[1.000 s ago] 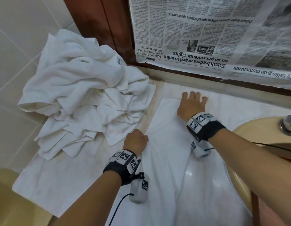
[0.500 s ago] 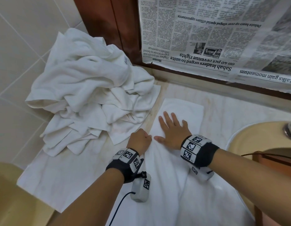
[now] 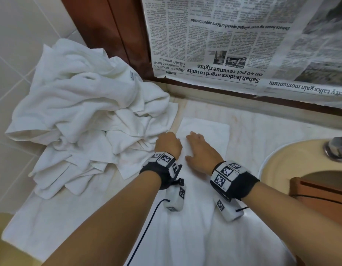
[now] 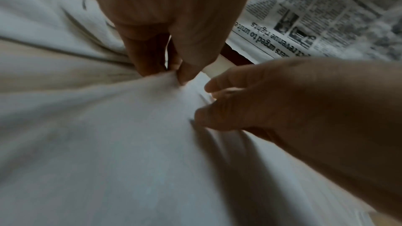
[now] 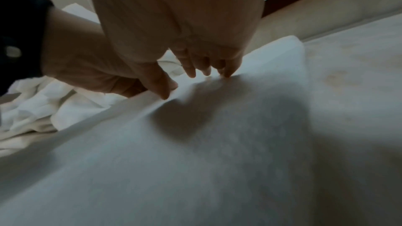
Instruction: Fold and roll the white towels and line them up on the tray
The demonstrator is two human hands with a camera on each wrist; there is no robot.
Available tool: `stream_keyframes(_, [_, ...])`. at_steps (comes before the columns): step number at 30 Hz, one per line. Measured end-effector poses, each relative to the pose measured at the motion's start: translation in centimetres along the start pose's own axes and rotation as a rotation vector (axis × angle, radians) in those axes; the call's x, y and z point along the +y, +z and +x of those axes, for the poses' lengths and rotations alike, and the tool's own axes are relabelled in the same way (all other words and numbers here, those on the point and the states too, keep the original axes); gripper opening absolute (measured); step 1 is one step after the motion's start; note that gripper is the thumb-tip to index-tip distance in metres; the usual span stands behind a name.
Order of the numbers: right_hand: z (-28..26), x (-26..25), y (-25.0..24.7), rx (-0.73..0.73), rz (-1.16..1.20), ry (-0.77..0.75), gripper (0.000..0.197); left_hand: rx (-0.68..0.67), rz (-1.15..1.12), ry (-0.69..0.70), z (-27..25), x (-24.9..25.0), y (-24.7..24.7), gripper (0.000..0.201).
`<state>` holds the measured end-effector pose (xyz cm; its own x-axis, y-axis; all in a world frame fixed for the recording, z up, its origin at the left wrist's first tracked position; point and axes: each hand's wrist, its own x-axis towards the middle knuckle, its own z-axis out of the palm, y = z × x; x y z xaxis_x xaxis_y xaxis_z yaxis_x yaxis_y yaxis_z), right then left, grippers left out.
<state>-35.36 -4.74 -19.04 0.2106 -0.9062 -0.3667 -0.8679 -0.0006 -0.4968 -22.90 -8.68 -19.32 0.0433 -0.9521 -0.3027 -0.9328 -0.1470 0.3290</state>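
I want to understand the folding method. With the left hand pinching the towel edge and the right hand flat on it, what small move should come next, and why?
Probably slide the right hand toward the far end of the folded towel to smooth it. The left hand pinches the towel's left edge, anchoring it, and the strip lies flat but unrolled.

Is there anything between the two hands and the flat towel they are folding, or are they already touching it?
Nothing visible stands between them. The left hand pinches the left edge of the folded towel, and the right hand rests with its fingers on top of it. The pile of loose towels lies beside, to the left. No tray is in view.
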Motion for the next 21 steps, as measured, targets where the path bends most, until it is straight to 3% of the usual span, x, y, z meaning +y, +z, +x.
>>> stream_keyframes(3, [0.0, 0.6, 0.8, 0.005, -0.179, -0.013, 0.064, 0.026, 0.007, -0.046, 0.6, -0.1, 0.0, 0.031])
stream_keyframes(12, [0.4, 2.6, 1.0, -0.061, -0.393, -0.030, 0.067, 0.029, -0.036, -0.073, 1.0, -0.4, 0.6, 0.040])
stream_keyframes(16, [0.8, 3.9, 0.3, -0.083, -0.430, -0.036, 0.066, 0.097, -0.090, 0.169, -1.3, -0.4, 1.4, 0.051])
stream_keyframes(19, [1.2, 5.0, -0.2, -0.057, -0.442, -0.029, 0.067, 0.043, 0.097, 0.386, -4.0, -1.1, 2.1, 0.062])
stream_keyframes(21, [1.5, 5.7, -1.0, -0.058, -0.441, -0.002, 0.066, -0.003, 0.154, 0.425, -5.7, -2.0, 2.5, 0.062])
